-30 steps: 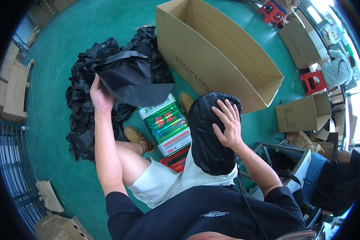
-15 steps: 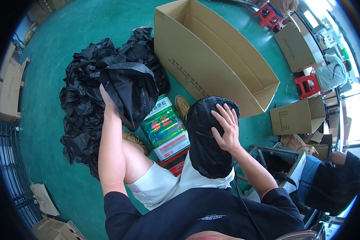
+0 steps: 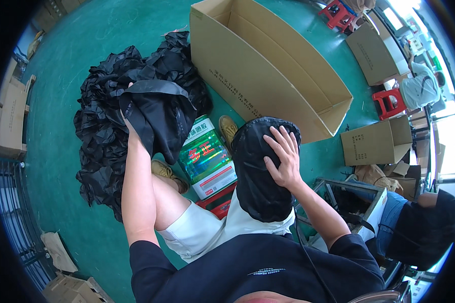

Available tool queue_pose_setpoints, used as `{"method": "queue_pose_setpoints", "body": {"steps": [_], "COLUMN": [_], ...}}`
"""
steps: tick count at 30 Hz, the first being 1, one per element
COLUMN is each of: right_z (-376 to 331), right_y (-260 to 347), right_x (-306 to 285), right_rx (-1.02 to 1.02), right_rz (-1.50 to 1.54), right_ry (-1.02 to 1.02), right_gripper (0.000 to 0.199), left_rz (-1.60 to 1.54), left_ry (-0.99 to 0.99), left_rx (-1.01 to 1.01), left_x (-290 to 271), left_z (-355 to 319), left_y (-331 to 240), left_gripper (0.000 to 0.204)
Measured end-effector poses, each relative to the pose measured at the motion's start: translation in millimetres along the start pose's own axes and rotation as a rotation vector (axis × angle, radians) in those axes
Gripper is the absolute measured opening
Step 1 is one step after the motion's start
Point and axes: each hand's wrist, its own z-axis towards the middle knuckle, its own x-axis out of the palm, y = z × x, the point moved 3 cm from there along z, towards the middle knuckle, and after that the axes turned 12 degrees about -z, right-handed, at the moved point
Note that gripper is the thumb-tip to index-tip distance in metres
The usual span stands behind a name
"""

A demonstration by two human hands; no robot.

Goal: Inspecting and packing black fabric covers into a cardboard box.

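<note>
L hand point(image 3: 128, 122) has 1 blk cloth cover point(image 3: 164, 113) up by 1 blk cloth pile point(image 3: 102, 116); fingers mostly hidden, can't tell how closed. R hand point(image 3: 284, 164) flat, fingers spread, on 1 blk bundle point(image 3: 253, 174) atop R thigh point(image 3: 250, 223). 1 green/white can point(image 3: 207, 156) btwn 2 tan shoes point(image 3: 228, 130), 1 big open box point(image 3: 237, 70) ahead.

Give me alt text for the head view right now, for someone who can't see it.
A person, left hand holding a black fabric piece in front of a heap of similar black pieces, rests the right hand spread on a rounded black item. Beyond stands an open cardboard box on a green floor.
</note>
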Motion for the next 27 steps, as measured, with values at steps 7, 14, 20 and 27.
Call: {"method": "queue_pose_setpoints", "body": {"steps": [7, 14, 20, 27], "right_z": [-0.2, -1.4, -1.6, -0.5], "right_y": [0.3, -0.6, -1.0, 2.7], "right_x": [0.4, 1.9, 1.9, 1.3], "right_rx": [0.004, 0.004, -0.012, -0.033], "right_rz": [0.005, 0.008, 0.015, 0.019], "right_ry": [0.017, 0.014, 0.013, 0.010], "right_gripper": [0.058, 0.058, 0.058, 0.058], "left_rz": [0.030, 0.006, -0.030, -0.001], "left_ry": [-0.009, 0.031, 0.151, 0.162], "left_rx": [-0.013, -0.154, -0.205, -0.222], "left_x": [6.0, 35.7, 40.1, 11.6], "left_z": [-2.7, -11.7, -16.6, -12.8], "left_y": [-3.7, 8.3, 7.8, -6.1], "left_gripper": [0.045, 0.047, 0.046, 0.049]}}
